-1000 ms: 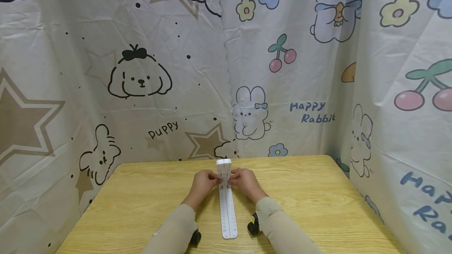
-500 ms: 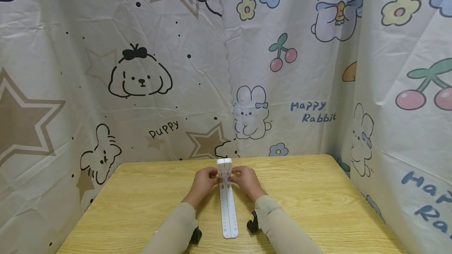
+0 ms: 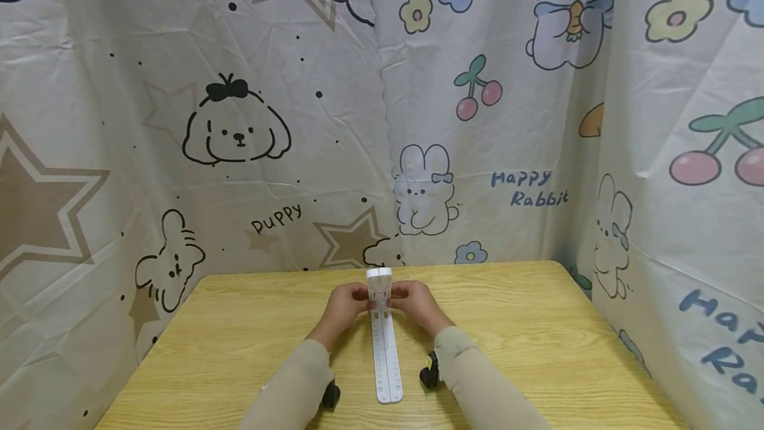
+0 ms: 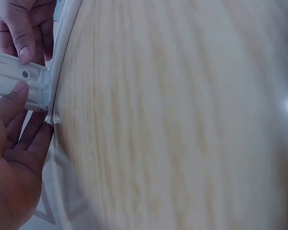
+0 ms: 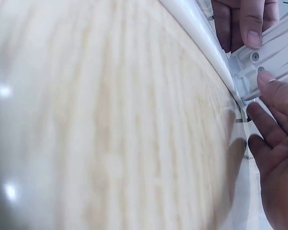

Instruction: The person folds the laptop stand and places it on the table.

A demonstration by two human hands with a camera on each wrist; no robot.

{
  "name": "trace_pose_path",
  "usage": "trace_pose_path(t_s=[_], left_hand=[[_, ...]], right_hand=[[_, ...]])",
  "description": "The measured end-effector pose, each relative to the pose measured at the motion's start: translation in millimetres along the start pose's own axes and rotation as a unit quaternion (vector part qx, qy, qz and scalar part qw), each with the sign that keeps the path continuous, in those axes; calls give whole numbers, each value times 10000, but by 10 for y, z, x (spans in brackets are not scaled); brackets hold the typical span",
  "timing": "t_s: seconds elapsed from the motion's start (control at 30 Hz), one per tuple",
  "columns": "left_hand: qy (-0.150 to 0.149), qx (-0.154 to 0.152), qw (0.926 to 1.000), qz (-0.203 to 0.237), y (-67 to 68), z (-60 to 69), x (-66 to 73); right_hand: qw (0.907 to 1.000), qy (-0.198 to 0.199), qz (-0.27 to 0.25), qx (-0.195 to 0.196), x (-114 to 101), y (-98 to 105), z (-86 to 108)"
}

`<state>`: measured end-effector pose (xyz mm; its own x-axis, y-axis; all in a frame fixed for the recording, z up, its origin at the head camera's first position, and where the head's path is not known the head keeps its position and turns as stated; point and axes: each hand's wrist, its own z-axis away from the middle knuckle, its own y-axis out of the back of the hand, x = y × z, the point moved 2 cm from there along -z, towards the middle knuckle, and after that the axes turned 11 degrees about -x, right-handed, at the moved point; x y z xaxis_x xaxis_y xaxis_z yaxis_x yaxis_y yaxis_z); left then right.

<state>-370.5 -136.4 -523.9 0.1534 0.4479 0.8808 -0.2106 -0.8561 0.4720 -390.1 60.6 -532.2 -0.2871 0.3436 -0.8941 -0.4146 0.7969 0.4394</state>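
A long white plastic stand (image 3: 388,360) lies lengthwise on the table, its slotted flat strip pointing toward me. At the strip's far end a short upright section (image 3: 379,284) rises, with small screws in its ribbed face in the wrist views. My left hand (image 3: 346,307) pinches the left side of this upright near its foot, thumb on the near face. From the other side my right hand (image 3: 416,307) pinches it the same way. In the right wrist view, the right thumb (image 5: 278,93) presses beside a screw. The fingertips behind the upright are partly hidden.
The wood-grain table (image 3: 507,324) reaches back to a printed curtain (image 3: 334,118), which also hangs at both sides. Black wrist devices, such as the one on the right (image 3: 430,370), sit below the sleeves, close to the tabletop.
Both hands stay on the upright with only slight finger shifts. The right wrist has shifted a little. The stand stays in place.
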Motion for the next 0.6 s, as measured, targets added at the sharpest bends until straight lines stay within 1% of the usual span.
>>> trace_pose_path(t_s=[0.1,0.27,0.4,0.6], left_hand=[[74,-32,9999,100,5,3,-9],[168,-66,9997,137,22,-15,-34],[123,-106,9998,93,42,-30,-52],[34,-352,9994,70,65,-18,-71]], right_hand=[[10000,-11,16,-26,16,3,-16],[10000,31,48,-64,51,22,-45],[9999,33,84,-126,69,44,-54],[9993,43,152,-349,63,69,-39]])
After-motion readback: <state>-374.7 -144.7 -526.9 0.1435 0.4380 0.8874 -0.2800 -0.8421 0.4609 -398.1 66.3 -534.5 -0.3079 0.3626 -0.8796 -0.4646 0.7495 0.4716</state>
